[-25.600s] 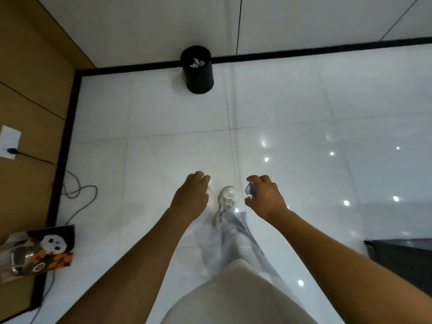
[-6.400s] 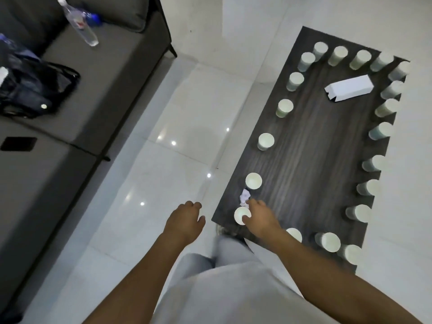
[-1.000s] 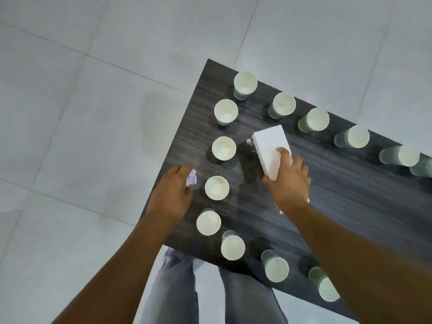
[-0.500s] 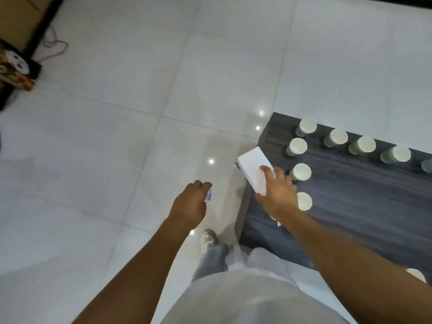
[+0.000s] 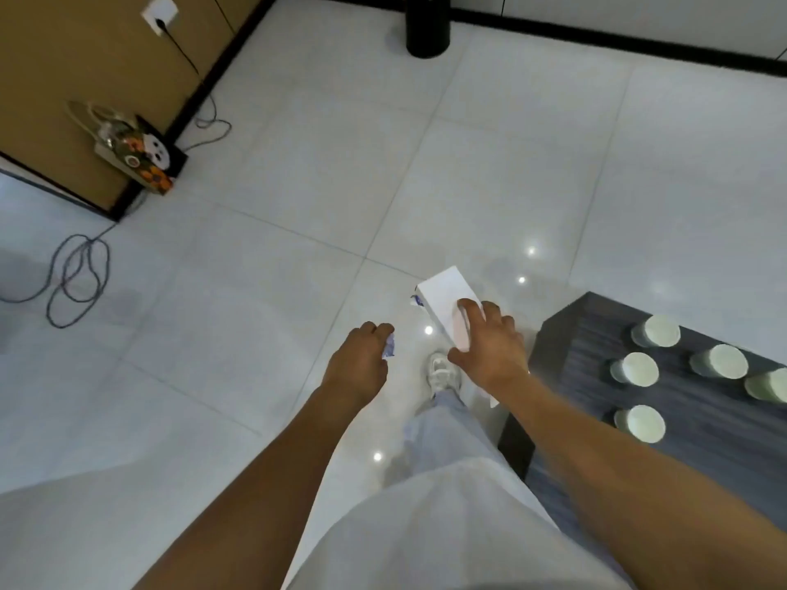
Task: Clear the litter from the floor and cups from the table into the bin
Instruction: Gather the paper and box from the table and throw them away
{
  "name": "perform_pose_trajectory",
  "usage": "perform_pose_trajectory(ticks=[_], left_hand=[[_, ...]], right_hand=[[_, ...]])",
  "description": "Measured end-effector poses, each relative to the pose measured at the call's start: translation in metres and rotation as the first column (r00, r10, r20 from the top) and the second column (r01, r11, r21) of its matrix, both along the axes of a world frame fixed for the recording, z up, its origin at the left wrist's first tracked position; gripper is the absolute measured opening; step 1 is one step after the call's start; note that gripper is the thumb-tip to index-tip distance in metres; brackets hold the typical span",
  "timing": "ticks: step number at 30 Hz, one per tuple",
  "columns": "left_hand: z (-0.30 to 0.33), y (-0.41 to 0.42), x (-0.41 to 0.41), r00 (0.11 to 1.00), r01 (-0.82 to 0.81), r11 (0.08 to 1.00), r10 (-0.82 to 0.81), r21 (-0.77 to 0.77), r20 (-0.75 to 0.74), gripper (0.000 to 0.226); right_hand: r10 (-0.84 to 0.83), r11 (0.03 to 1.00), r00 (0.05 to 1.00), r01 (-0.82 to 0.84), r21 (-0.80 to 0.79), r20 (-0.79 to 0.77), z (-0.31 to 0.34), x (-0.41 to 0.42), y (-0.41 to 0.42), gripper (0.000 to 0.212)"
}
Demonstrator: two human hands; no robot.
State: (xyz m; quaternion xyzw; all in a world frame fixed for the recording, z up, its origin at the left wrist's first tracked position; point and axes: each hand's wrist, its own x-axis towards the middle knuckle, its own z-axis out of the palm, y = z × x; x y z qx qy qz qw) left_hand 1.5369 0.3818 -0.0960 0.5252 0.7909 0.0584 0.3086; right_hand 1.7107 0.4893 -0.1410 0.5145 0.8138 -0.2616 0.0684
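- Right hand point(image 5: 489, 351): grip clamped on white box point(image 5: 445, 301), held over floor.
- Left hand point(image 5: 360, 361): grip clamped on paper scrap point(image 5: 389, 346).
- Cups point(image 5: 634, 370) stand on worktop point(image 5: 566, 359), right.
- Bin point(image 5: 427, 25) far ahead, by the wall.

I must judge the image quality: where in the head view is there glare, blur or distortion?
Head view: small bright lamp reflections on the glossy floor; wide-angle bending of the black baseboard; soft blur on the white box and paper cups; the bin is cut by the top edge.
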Motion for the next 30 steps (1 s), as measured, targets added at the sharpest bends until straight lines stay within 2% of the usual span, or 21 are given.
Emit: perform_pose_trajectory(ticks=[11, 18, 24, 30], left_hand=[[0.01, 0.253, -0.091, 0.997, 0.068, 0.997, -0.067, 0.026, -0.031, 0.032], [0.006, 0.398, -0.161, 0.991, 0.107, 0.994, -0.104, 0.024, -0.09, 0.029], [-0.007, 0.553, -0.246, 0.986, 0.143, 0.988, -0.138, 0.056, -0.093, 0.038], [0.007, 0.707, -0.321, 0.978, 0.188, 0.981, -0.182, 0.054, -0.098, 0.036]], right_hand=[[0.035, 0.996, 0.999, -0.037, 0.08, 0.019, 0.026, -0.091, 0.254, 0.077], [0.016, 0.998, 0.999, -0.018, 0.066, 0.031, 0.03, -0.147, 0.395, 0.075], [-0.034, 0.997, 0.999, 0.032, 0.074, 0.026, 0.029, -0.229, 0.548, 0.078], [-0.106, 0.992, 0.994, 0.105, 0.07, 0.008, 0.047, -0.289, 0.682, 0.077]])
